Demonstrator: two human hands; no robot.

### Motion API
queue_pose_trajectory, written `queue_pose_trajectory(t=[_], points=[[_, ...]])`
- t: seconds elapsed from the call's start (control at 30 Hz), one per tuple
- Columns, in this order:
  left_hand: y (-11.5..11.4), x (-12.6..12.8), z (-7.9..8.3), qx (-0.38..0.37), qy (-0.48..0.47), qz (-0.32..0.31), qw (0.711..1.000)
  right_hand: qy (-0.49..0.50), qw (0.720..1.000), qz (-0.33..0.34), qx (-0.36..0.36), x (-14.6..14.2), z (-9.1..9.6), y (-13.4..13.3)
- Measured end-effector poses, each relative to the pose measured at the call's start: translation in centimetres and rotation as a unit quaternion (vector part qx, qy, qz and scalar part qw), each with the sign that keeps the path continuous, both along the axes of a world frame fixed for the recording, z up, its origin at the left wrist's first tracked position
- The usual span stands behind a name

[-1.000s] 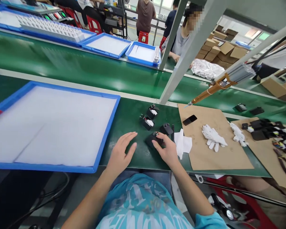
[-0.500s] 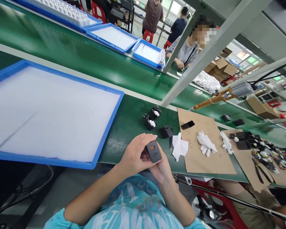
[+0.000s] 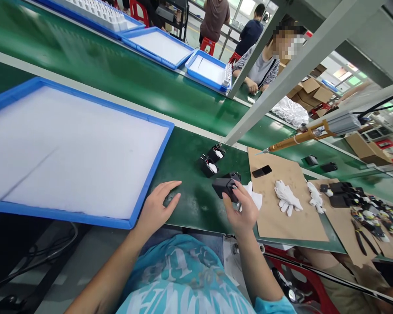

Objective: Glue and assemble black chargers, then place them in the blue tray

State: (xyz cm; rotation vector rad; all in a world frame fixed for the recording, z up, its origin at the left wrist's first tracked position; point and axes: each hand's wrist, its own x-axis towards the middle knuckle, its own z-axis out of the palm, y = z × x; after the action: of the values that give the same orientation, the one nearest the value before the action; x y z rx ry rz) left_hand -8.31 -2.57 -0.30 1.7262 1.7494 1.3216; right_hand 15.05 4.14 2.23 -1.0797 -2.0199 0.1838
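Head view, and your two-handed hold has just split: your bare left hand (image 3: pixel 157 206) spreads empty beside the blue-rimmed white tray (image 3: pixel 68 216), so the black plastic box (image 3: pixel 221 186) hangs from your bare right hand (image 3: pixel 244 211) alone, pinched over the glossy green bench (image 3: pixel 187 201).

Green workbench (image 3: pixel 190 203), red stools (image 3: pixel 207 46), grey post (image 3: pixel 286 83)

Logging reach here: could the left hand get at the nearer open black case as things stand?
Probably yes: the left hand looks empty, and only green tabletop shows between it and the nearer open black case; the right hand holds another case farther right.
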Motion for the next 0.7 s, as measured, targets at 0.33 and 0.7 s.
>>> queue_pose_trajectory(t=[0.33,0.7], points=[[-0.1,-0.1,0.1,-0.024,-0.050,-0.025,0.998,-0.064,0.991,0.111,0.049,-0.9,-1.8,-1.1],[2.5,3.9,1.6,-0.125,-0.214,-0.130,0.960,-0.101,0.984,0.149,0.000,-1.6,-2.5,-1.8]])
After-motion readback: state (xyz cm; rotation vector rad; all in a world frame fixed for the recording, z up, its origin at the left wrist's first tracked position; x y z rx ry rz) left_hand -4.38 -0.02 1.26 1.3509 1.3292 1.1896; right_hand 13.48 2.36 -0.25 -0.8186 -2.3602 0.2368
